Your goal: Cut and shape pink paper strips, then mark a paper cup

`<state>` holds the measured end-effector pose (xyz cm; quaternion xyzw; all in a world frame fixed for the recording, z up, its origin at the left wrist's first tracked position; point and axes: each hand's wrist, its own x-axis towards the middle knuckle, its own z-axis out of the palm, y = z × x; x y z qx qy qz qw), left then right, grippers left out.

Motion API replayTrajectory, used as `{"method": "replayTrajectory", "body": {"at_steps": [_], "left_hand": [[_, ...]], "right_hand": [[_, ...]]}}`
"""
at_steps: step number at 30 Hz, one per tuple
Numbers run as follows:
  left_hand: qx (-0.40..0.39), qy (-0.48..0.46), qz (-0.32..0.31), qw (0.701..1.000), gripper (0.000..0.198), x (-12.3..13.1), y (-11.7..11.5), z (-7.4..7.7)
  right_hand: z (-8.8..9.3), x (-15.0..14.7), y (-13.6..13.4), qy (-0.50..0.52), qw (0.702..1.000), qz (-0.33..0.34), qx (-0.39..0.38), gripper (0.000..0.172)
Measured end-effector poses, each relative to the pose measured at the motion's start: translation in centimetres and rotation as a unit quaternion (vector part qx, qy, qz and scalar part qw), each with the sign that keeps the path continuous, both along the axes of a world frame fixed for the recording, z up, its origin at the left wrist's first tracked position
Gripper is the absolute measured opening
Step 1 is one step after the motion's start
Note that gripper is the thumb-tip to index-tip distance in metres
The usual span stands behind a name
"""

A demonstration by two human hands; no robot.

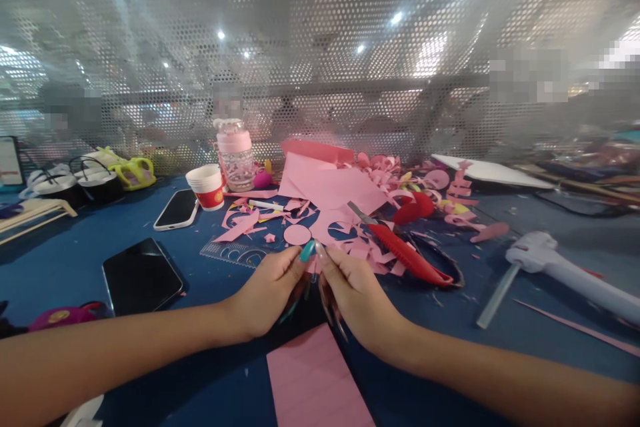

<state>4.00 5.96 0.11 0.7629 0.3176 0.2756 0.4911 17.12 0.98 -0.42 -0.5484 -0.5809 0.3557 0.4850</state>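
Observation:
My left hand [274, 288] and my right hand [357, 293] meet in front of me, thumbs side by side and fingers curled in beneath. What they pinch, if anything, is hidden behind the fingers. Just beyond the thumbs lies a round pink paper piece [297, 235]; whether the fingers touch it I cannot tell. A pink paper strip [315, 380] extends toward me below the hands. Close to my left hand is a clear stencil ruler [233, 252]. Right of my right hand rests a red-handled utility knife [407, 255], blade pointing away to the left.
Pink paper sheets [345, 187] and curled scraps [383, 167] pile up ahead. On the left are a dark tablet-like phone [143, 275], a white-edged phone [177, 209], paper cups [206, 185] and a pink-lidded bottle [236, 157]. A glue gun [565, 263] lies right. A perforated screen [325, 67] stands behind.

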Motion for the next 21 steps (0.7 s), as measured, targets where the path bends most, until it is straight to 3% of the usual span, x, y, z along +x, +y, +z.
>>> {"method": "replayTrajectory", "body": {"at_steps": [8, 14, 21], "left_hand": [[0.143, 0.065, 0.035, 0.987, 0.030, -0.34, -0.37, 0.16], [0.167, 0.077, 0.033, 0.982, 0.028, -0.26, -0.51, 0.29], [0.180, 0.096, 0.069, 0.977, 0.025, -0.18, -0.59, 0.16]], "right_hand": [[0.28, -0.08, -0.09, -0.016, 1.000, -0.006, -0.009, 0.034], [0.57, -0.13, -0.26, -0.016, 1.000, 0.007, -0.023, 0.032], [0.96, -0.40, -0.33, 0.059, 0.995, 0.038, -0.064, 0.032]]}}
